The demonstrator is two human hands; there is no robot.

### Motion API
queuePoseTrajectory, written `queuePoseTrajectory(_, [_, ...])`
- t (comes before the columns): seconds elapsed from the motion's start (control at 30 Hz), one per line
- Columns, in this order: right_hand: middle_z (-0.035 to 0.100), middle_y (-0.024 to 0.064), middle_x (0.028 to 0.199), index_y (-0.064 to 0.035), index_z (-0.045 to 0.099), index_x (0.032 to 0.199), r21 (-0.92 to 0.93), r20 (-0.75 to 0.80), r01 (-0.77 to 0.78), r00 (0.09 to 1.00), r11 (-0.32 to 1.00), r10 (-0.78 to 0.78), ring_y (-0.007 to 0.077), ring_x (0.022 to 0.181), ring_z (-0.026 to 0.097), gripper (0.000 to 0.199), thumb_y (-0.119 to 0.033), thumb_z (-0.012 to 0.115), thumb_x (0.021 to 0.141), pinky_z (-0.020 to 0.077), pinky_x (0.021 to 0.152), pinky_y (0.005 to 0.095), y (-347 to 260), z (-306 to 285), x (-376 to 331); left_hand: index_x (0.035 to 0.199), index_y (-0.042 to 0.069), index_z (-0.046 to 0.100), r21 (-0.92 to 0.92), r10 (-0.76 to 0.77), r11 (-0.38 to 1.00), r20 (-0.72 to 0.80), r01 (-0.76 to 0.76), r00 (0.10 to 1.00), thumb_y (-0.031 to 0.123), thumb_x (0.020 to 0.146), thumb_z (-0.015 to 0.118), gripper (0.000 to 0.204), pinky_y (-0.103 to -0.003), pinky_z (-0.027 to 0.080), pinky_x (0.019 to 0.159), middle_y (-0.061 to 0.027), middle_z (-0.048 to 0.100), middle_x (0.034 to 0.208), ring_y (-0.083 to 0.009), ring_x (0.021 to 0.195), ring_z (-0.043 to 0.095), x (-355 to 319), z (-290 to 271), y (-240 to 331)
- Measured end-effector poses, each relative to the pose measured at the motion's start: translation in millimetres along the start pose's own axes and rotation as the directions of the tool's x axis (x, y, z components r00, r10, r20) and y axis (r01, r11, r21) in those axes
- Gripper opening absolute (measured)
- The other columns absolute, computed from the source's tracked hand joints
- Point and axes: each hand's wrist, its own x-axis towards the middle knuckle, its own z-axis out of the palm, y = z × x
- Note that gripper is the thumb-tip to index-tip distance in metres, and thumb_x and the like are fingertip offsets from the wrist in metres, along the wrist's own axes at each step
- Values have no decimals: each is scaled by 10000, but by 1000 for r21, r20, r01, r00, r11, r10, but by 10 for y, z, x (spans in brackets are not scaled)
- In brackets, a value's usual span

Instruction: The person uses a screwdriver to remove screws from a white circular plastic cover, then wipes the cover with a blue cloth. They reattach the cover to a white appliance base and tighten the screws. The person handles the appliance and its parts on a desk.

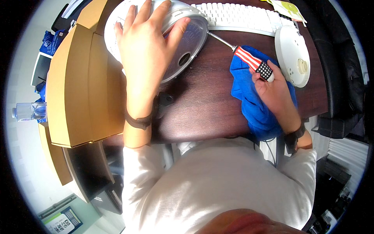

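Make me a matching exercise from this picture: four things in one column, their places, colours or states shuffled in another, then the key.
1. Screwdriver
2. Cloth
3. Keyboard
4. Box

A. Blue and rumpled
B. Brown, in the left part of the picture
C. Gripped by the right hand
D. White, near the top edge of the picture

Pairs: 1-C, 2-A, 3-D, 4-B

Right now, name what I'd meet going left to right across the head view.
Clear bottle, cardboard box, your left hand, screwdriver, white cover, black seat.
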Motion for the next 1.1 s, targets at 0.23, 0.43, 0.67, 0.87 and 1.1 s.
queuePoseTrajectory(0.23, [550, 79, 722, -25, 490, 1113, -151, 379, -305, 861, 940, 340, 130, 516, 500, 379, -363, 430, 954, 407, 446, 227, -174, -295, 43, 1096, 128, 651, 22, 0, 1000, -3, 0, 1000, 465, 794, 630, 452, -506, 343, 972, -156, 587, 1176, -362, 1149, 505, 3, -9, 19])
queuePoseTrajectory(0.43, [506, 43, 762, -35, 420, 1184, -759, 308, 532, 801, 375, -514, 86, 527, 481, 391, -285, 545, 909, 386, 434, 214, 31, -173, 66, 1091, 124, 653, 24, 0, 1000, -4, 0, 1000, 462, 797, 628, 449, -504, 355, 956, -156, 584, 1180, -365, 1147, 506, 1, -5, 12])
queuePoseTrajectory(0.67, [497, 33, 706, 0, 481, 1131, -605, 193, 256, 966, 754, -173, 102, 560, 494, 355, -302, 418, 955, 373, 453, 222, -22, -99, -6, 1085, 120, 654, -21, -2, 1000, 2, 2, 1000, 456, 795, 635, 444, -503, 365, 946, -153, 590, 1168, -365, 1135, 513, 18, 1, 17])
queuePoseTrajectory(0.87, [544, 47, 809, -6, 520, 1135, -660, 178, 318, 946, 681, -269, 112, 633, 514, 279, -187, 479, 927, 422, 534, 247, -57, -135, 39, 1086, 116, 651, 34, 8, 999, -5, -8, 1000, 447, 798, 633, 439, -492, 367, 948, -149, 590, 1171, -357, 1132, 515, 11, -12, 35])
queuePoseTrajectory(1.1, [570, 77, 937, 7, 506, 1172, -785, 225, 356, 926, 507, -302, 110, 802, 528, 376, -160, 615, 854, 443, 708, 249, -7, -101, -46, 1090, 118, 650, 2, -8, 1000, 20, 8, 1000, 452, 812, 610, 437, -496, 361, 951, -150, 591, 1170, -356, 1136, 513, 27, -38, 40])
